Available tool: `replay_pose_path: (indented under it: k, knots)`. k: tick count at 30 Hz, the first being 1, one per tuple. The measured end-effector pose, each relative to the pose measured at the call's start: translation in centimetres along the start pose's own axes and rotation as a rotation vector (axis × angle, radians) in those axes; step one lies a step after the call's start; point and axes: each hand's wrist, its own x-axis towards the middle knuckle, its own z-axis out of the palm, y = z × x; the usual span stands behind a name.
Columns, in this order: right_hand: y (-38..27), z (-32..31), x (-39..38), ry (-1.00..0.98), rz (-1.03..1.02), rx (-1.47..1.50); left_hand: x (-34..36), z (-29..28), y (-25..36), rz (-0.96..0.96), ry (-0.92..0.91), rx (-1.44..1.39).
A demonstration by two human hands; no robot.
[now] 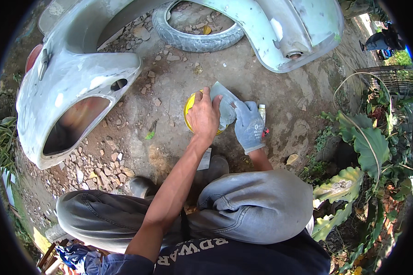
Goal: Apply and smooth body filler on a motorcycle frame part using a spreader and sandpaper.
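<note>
My bare left hand [203,115] lies over a round yellow tin [187,109], gripping it with bent fingers; the hand hides much of the tin. Its thumb reaches the edge of a flat grey-green plate [226,103] that looks smeared with pale paste. On the plate's right side, my right hand [249,124], in a grey-blue work glove, is closed on it. What lies beneath the plate is hidden. Just right of the glove, a small pale tube [262,110] and a small red and black object [265,132] lie on the ground.
A grey scooter body shell [85,68] stands at the left and arches to a pale green front panel [287,34]. Behind the tin lies a dusty tyre [195,42]. Broken stones [103,169] litter the left; leafy plants [362,142] grow at right. A light flat piece [204,160] lies by my shoes.
</note>
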Motion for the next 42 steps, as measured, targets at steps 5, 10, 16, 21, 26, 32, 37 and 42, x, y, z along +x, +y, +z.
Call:
replay_pose_path:
  k: [5,10,16,21,26,32,37,42]
  knots:
    - [-0.1,-0.1,-0.1,0.035,0.034,0.119,-0.2,1.0,-0.4,0.038,0.073,0.035]
    - [0.5,-0.3,-1.4,0.074,-0.077,0.068,-1.1,1.2,-0.2,0.048,0.067,0.011]
    - [-1.0,-0.1,-3.0,0.145,-0.021,0.029,-1.7,1.7,-0.3,0.059,0.097,0.022]
    - [0.1,0.1,0.0,0.105,-0.042,-0.047,-0.9,1.8,-0.6,0.167,0.183,0.032]
    - [-0.6,-0.7,-3.5,0.115,-0.015,-0.013,-1.4,2.1,-0.3,0.154,0.162,0.043]
    - [-1.5,-0.2,-3.7,0.111,-0.018,-0.064,-1.6,2.0,-0.7,0.130,0.146,0.044]
    - [-0.5,-0.5,-1.5,0.086,-0.097,-0.128,-1.5,1.6,-0.6,0.165,0.201,0.054]
    - [-0.8,-0.2,-3.9,0.095,-0.056,-0.115,-1.5,1.7,-0.7,0.100,0.108,0.013]
